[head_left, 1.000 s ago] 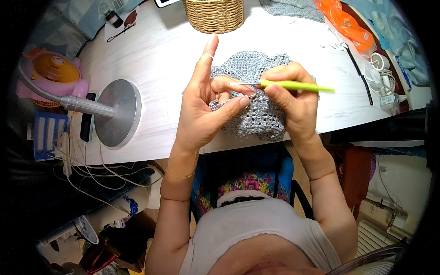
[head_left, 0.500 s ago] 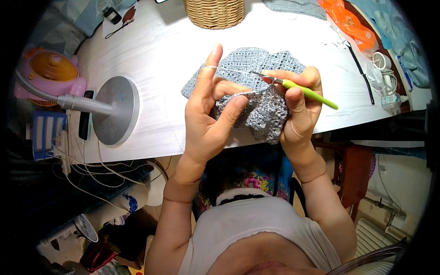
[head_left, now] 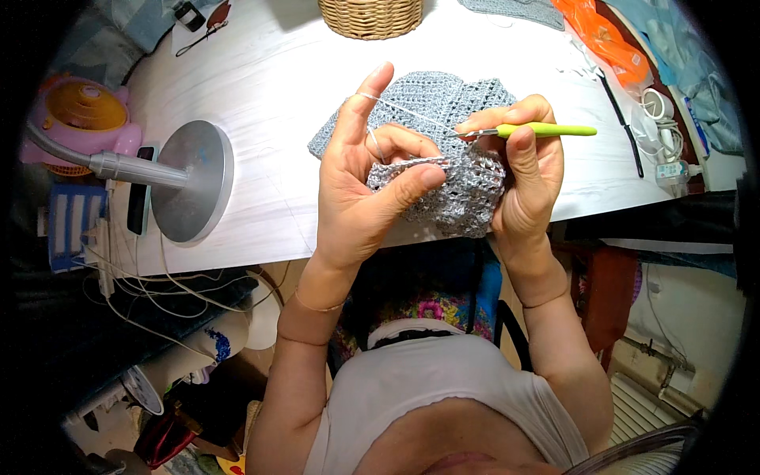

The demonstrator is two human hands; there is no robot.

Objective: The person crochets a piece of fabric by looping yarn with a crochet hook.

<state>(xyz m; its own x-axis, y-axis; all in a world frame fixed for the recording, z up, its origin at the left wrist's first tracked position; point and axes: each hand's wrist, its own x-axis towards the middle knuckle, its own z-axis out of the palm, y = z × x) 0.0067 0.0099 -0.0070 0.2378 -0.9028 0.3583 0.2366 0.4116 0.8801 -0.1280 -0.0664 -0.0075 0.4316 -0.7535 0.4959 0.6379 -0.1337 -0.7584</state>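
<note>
My left hand [head_left: 356,182] pinches the edge of a grey crocheted piece [head_left: 463,194] between thumb and fingers. Its index finger points up, with a strand of yarn [head_left: 408,111] looped round it and stretched to the hook. In my right hand [head_left: 530,166] is a crochet hook [head_left: 550,129] with a lime-green handle, its metal tip toward the left at the work's upper edge. That hand's lower fingers also rest against the crochet. The rest of the grey fabric spreads over the white table [head_left: 261,95] beyond my hands. The hook's very tip is too small to make out clearly.
A wicker basket [head_left: 372,17] stands at the far edge, another grey knitted piece [head_left: 518,9] to its right. A lamp base [head_left: 192,182] and phone [head_left: 139,198] are at left. An orange bag [head_left: 606,43], black strap [head_left: 621,119] and white cable [head_left: 671,142] lie at right.
The hook has turned from slanting down to the right to nearly level. My right hand has rolled with it, and the yarn now runs more steeply down from the left index finger.
</note>
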